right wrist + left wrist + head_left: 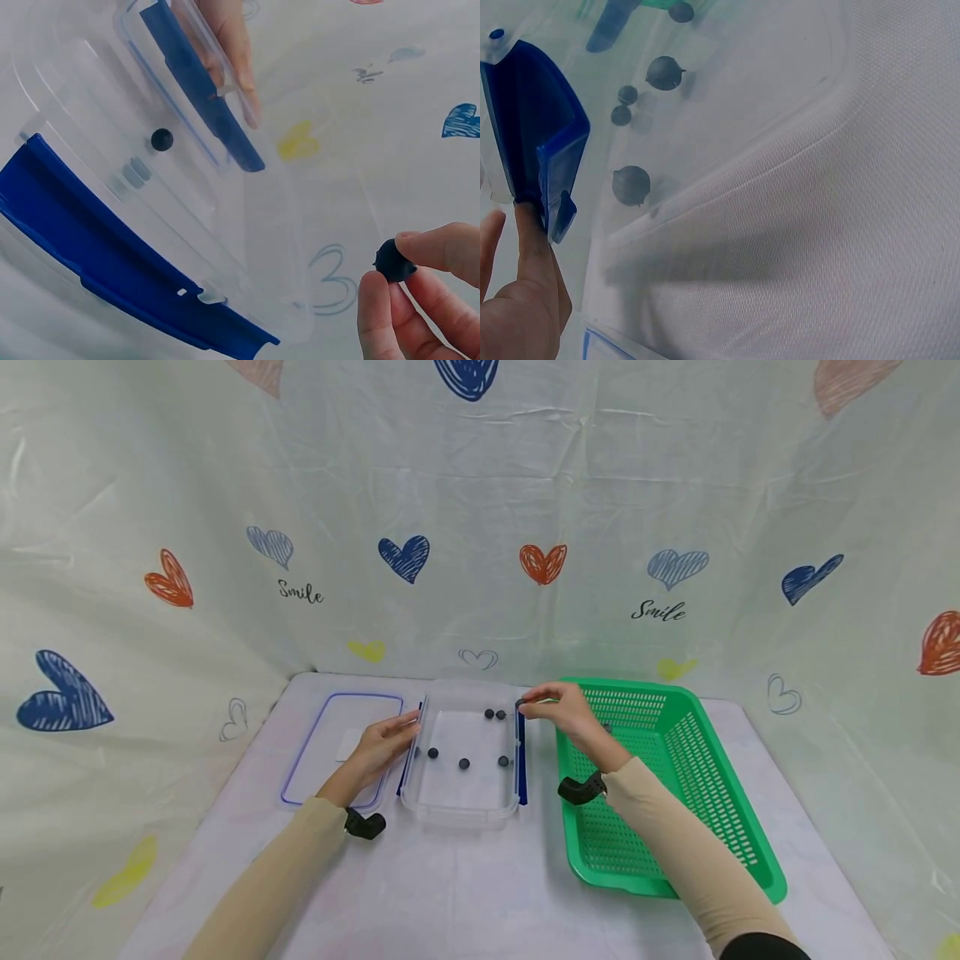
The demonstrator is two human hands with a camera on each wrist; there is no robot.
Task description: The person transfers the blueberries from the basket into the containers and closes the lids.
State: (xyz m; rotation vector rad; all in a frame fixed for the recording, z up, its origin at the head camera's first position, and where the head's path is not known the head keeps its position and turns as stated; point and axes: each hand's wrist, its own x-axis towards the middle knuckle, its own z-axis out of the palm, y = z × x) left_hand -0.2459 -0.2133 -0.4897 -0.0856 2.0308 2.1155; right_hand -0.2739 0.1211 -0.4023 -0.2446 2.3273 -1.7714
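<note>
A clear plastic box (459, 814) with blue side latches stands mid-table; several small dark balls (464, 764) lie inside it. My right hand (564, 710) is over the box's right edge. Its thumb and fingers pinch one dark ball (394, 261), which shows small pointed nubs. On the opposite side, my left hand (378, 750) rests its extended fingers against the box's left wall. From the left wrist view, those fingers reach up to the open-hanging blue latch (562, 142). Another blue latch (112, 247) hangs outward on the right side.
Right of the box stands a green perforated basket (573, 827), with a small dark object (607, 727) in it, partly behind my right arm. A clear lid with a blue seal (306, 752) lies at the left, beyond my left hand. A heart-patterned sheet (480, 485) hangs behind the table.
</note>
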